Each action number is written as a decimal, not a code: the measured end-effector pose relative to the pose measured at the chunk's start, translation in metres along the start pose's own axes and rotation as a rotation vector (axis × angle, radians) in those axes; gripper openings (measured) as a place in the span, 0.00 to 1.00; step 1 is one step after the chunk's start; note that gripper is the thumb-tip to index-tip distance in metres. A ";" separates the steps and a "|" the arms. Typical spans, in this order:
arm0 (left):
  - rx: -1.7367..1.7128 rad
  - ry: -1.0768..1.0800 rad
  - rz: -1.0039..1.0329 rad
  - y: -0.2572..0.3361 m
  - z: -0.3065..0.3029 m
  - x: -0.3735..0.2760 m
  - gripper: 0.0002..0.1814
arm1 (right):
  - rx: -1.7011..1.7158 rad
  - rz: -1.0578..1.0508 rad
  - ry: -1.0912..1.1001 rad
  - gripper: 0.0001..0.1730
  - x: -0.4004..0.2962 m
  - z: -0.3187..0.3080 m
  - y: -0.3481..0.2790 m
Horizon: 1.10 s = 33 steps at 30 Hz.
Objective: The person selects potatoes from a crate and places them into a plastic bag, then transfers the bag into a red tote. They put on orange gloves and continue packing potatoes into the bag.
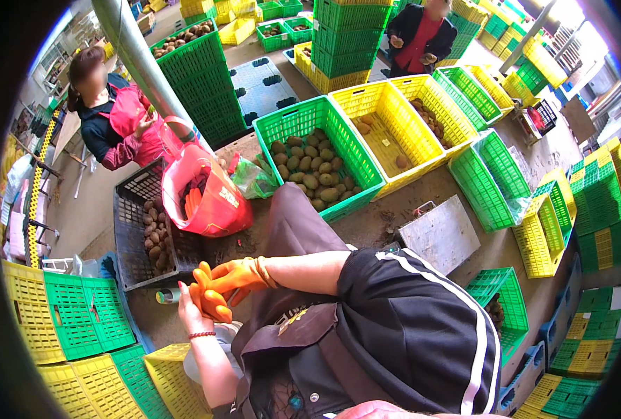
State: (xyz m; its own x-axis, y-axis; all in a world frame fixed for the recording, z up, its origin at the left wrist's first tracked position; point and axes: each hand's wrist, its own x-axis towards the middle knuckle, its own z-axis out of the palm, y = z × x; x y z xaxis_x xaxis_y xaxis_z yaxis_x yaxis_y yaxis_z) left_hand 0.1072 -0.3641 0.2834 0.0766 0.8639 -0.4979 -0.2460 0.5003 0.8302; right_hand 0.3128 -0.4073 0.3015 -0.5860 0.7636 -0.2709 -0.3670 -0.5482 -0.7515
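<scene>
My left hand (189,311) is bare, with a red bead bracelet at the wrist. A loose orange rubber glove (212,305) lies bunched across its palm and fingers. My right hand (237,277) wears a matching orange glove with a rolled cuff and has its fingers on the loose one; their exact grip is partly hidden. Just beyond my hands stands a black plastic crate (127,235) with brown kiwifruit (156,235) inside. A red tote bag (221,201) rests at its edge, with orange items in it. Past my knee is a green crate (363,170) of kiwifruit (316,165).
Yellow crates (415,141) holding a few fruits adjoin the green one. On the floor at right lies a metal platform scale (439,233). A metal post (137,52) rises near an aproned person (114,115). Another person (420,36) holds fruit beyond the crates. Stacked crates (69,314) line the left.
</scene>
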 end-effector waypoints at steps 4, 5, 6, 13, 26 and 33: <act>0.011 0.061 0.012 -0.011 0.002 -0.001 0.29 | -0.026 0.006 0.178 0.29 0.003 0.007 -0.002; -0.042 -0.016 0.008 -0.015 -0.003 0.000 0.30 | -0.038 0.006 0.227 0.29 0.002 0.007 -0.003; -0.095 -0.095 0.004 -0.019 -0.006 -0.002 0.31 | -0.011 -0.013 0.274 0.28 -0.001 0.009 -0.004; -0.041 -0.437 0.020 -0.031 -0.011 -0.018 0.25 | 0.275 -0.127 0.256 0.22 0.001 -0.007 -0.001; -0.192 -0.461 -0.175 -0.043 -0.068 -0.019 0.21 | 0.414 -0.233 0.088 0.15 0.016 -0.026 0.013; -0.460 -0.211 -0.114 -0.061 -0.094 -0.005 0.23 | -0.898 -1.233 0.045 0.13 0.036 -0.051 0.017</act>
State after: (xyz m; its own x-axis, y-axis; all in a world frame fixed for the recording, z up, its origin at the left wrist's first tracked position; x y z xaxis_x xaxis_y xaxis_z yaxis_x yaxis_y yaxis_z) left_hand 0.0307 -0.4042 0.2117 0.3088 0.8223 -0.4779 -0.6205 0.5550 0.5540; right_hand 0.3216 -0.3718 0.2481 -0.2244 0.5939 0.7726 -0.0389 0.7867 -0.6161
